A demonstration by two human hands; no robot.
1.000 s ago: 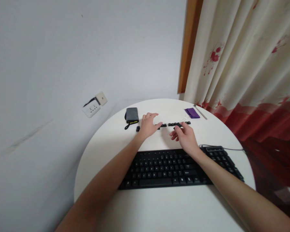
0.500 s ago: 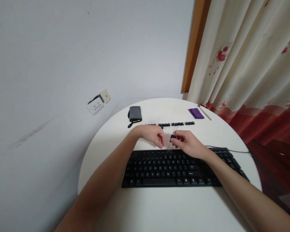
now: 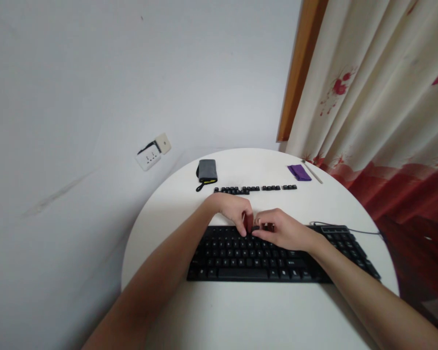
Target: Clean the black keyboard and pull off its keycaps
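A black keyboard (image 3: 241, 274) lies across the table, with bare sockets showing near its upper rows. My right hand (image 3: 282, 229) is over its top edge, closed on a wire keycap puller (image 3: 256, 227), of which only the small black grip shows clearly. The puller's wire ends are hidden by the fingers. Right beside it, my left hand (image 3: 238, 214) is bent down to the upper rows with thumb and fingers pinched together. What lies between those fingertips, if anything, is too small to make out. Behind both hands, several loose black keycaps (image 3: 272, 187) sit in rows.
A grey pouch (image 3: 208, 170) with a black loop lies at the back left of the round white table (image 3: 222, 311). Toward the back right are a folded purple cloth (image 3: 300, 172) and a thin brush (image 3: 313, 172). The keyboard's cable (image 3: 357, 228) runs off the right edge.
My right hand has brought the keycap puller down and slightly left to the keyboard's upper rows. My left hand has lowered beside it, its fingertips now at the keys. The view has shifted slightly.
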